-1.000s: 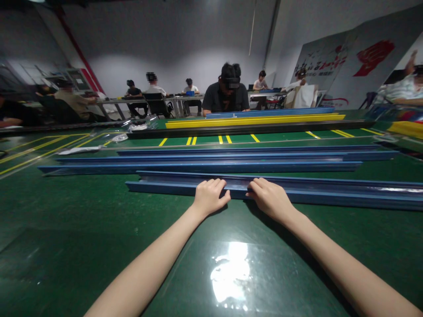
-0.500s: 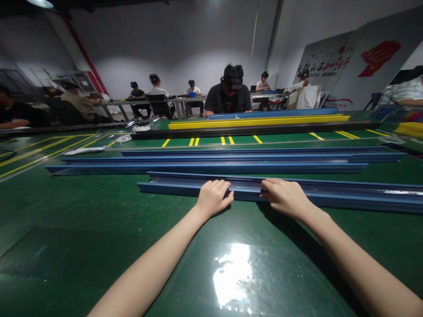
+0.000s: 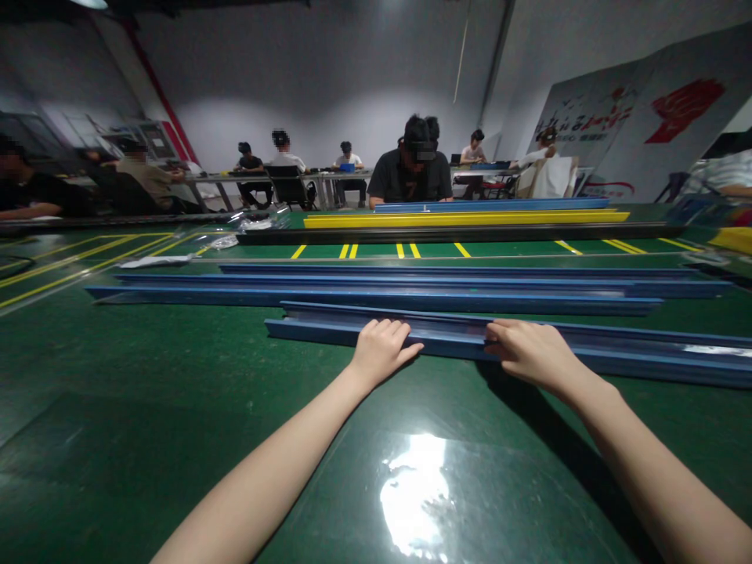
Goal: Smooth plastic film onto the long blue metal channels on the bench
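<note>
A long blue U-shaped channel [image 3: 329,330] lies in front of me on the green table, its open side up. My left hand [image 3: 385,347] is closed over its near wall, fingers hooked over the rim and thumb pointing right along the outer face. Farther right, my right hand [image 3: 526,348] pinches the same near wall, with its fingertips inside the trough. The channel's left end shows; its right end runs out of view.
Behind it lie several more blue channels [image 3: 376,301]. Farther back are a black strip [image 3: 446,233], a yellow strip [image 3: 470,219] and a blue strip [image 3: 499,205]. Across the table [image 3: 146,368] sits a person [image 3: 411,164]. Clear plastic wrap [image 3: 258,222] lies at the far left.
The near blue channel has slid to the right, along with my right hand. My left hand has stayed almost in place, its thumb stretched a little farther out.
</note>
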Tool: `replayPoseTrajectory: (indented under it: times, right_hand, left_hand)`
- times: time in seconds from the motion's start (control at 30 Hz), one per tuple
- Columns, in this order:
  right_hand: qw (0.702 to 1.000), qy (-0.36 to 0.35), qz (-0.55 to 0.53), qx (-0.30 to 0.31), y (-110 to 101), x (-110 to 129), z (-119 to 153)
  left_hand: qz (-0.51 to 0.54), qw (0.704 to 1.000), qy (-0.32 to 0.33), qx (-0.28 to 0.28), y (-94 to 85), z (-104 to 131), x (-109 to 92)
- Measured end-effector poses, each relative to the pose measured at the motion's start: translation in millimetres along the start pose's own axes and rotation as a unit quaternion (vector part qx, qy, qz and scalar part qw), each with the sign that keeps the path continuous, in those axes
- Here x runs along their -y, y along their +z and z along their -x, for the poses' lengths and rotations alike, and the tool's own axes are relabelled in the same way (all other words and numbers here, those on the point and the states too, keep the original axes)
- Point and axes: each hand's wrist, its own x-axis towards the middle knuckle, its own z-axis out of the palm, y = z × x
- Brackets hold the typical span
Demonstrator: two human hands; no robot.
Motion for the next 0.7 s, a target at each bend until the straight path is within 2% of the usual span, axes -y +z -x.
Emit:
replayPoseTrajectory:
  times: [0.13, 0.27, 0.4, 0.7]
  right_hand:
    - [0.999, 0.016, -0.032, -0.026, 4.8, 3.9, -1.5]
    - [0.992, 0.002, -0.089, -0.084, 12.8, 15.1, -3.8]
    - [0.989, -0.031, -0.064, -0.131, 16.9, 27.9, -6.7]
    - [0.992, -0.059, -0.003, -0.113, 9.6, 29.9, -10.5]
  left_hand:
    - [-0.002, 1.000, -0.005, 0.008, 0.0, -0.1, 0.0]
    - [-0.005, 1.000, -0.005, 0.009, -0.2, -0.1, 0.2]
    - [-0.004, 1.000, -0.002, 0.009, -0.1, -0.2, 0.5]
    - [0.002, 1.000, 0.003, 0.009, -0.6, 0.0, 1.2]
